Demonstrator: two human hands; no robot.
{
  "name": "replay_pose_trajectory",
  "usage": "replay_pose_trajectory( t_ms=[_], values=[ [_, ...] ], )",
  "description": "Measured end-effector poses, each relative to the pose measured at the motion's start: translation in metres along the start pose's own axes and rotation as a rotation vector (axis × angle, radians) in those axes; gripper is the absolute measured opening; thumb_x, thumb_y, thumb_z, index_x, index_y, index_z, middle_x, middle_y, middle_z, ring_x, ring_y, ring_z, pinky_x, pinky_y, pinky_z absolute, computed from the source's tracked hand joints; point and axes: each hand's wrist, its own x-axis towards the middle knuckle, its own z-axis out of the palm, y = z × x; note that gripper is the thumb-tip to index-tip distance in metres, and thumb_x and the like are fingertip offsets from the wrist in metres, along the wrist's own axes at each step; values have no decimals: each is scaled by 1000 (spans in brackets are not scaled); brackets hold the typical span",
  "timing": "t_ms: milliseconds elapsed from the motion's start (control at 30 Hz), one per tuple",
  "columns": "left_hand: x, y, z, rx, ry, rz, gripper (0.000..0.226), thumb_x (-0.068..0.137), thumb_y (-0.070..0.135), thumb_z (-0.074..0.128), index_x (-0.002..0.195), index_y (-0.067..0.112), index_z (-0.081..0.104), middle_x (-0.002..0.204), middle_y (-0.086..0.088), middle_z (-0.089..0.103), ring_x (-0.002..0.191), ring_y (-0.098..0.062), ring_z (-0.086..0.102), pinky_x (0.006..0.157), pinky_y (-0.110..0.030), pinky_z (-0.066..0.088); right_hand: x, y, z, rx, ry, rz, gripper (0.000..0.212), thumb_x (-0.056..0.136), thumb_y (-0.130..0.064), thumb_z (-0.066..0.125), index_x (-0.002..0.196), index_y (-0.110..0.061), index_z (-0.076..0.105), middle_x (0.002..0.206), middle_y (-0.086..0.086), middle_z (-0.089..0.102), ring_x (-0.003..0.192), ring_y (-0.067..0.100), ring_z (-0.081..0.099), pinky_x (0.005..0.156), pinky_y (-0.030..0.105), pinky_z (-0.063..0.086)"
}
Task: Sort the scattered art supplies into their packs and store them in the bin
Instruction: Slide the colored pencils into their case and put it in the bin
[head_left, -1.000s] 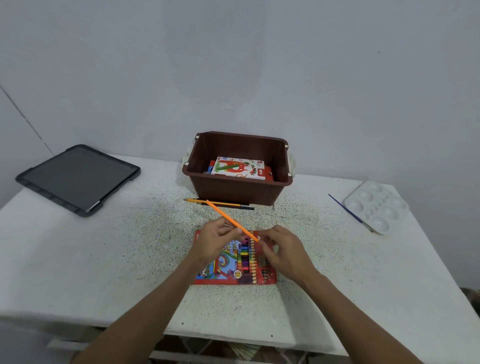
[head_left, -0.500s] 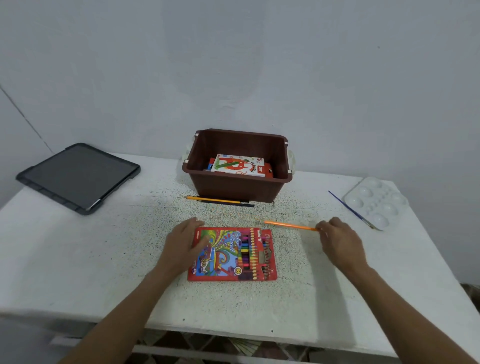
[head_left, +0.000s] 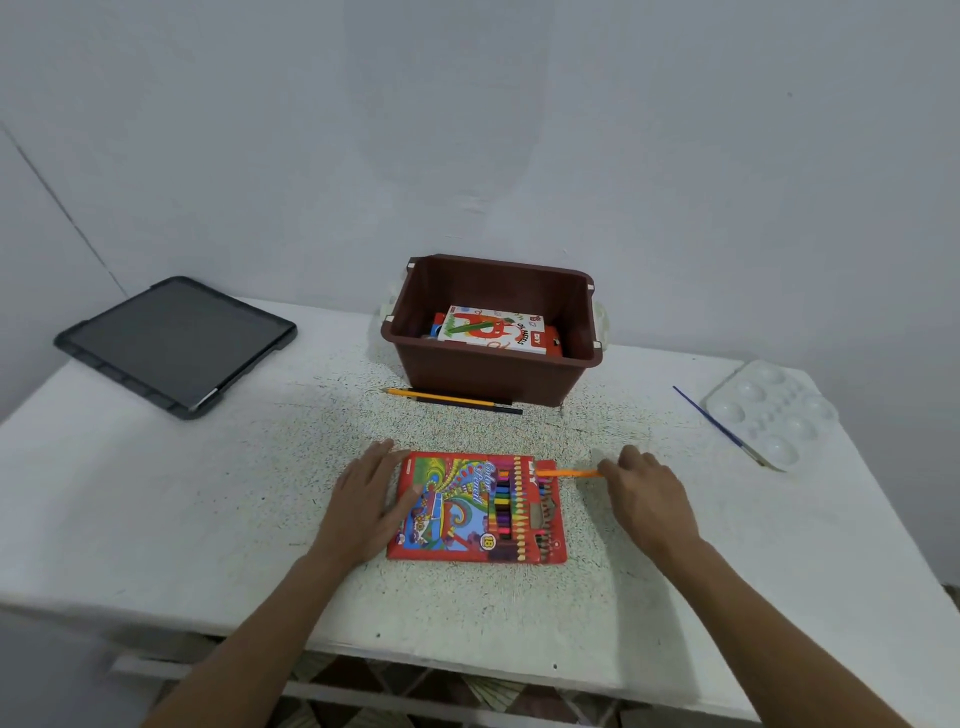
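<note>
Moved leftward since the earlier frame, the orange pencil (head_left: 569, 473), pinched in the right hand (head_left: 649, 501), enters the red cardboard pencil pack (head_left: 457, 512) pressed flat-fingered by the left hand (head_left: 366, 499) on the white desk (head_left: 208, 493); two loose pencils (head_left: 447, 399) and this pack remain outside the brown plastic bin (head_left: 483, 376)

Two pencils (head_left: 452, 400) are lying across the strip between the pencil pack (head_left: 467, 512) and the brown bin (head_left: 483, 376), partly blocking it, while open worktop (head_left: 182, 493) is stretching on both sides and the bin's top is gaping open.
</note>
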Motion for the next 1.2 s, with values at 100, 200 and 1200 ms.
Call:
replay_pose_trajectory(
  t_ms=[100,200,1200],
  values=[
    [0,0,1,1,19,10,84,88,78,19,141,19,48,151,-9,44,139,-30,41,107,-40,22,3,-25,4,104,-54,-29,33,67,-10,87,96,-11,71,73,4,54,57,15,48,48,23,31],
    [0,2,0,-11,13,3,90,85,81,15,143,19,47,154,-7,41,142,-28,37,110,-40,18,7,-45,6,262,-121,-50,43,77,-23,82,116,-17,66,90,4,58,75,16,57,58,21,39],
    [93,27,-22,602,52,437,36,79,21,76,109,4,68,93,-16,63,76,-32,65,59,-41,55,0,-48,11,667,-82,-38,49,98,-15,51,145,-15,42,131,9,57,116,24,52,94,30,41]
  ],
)
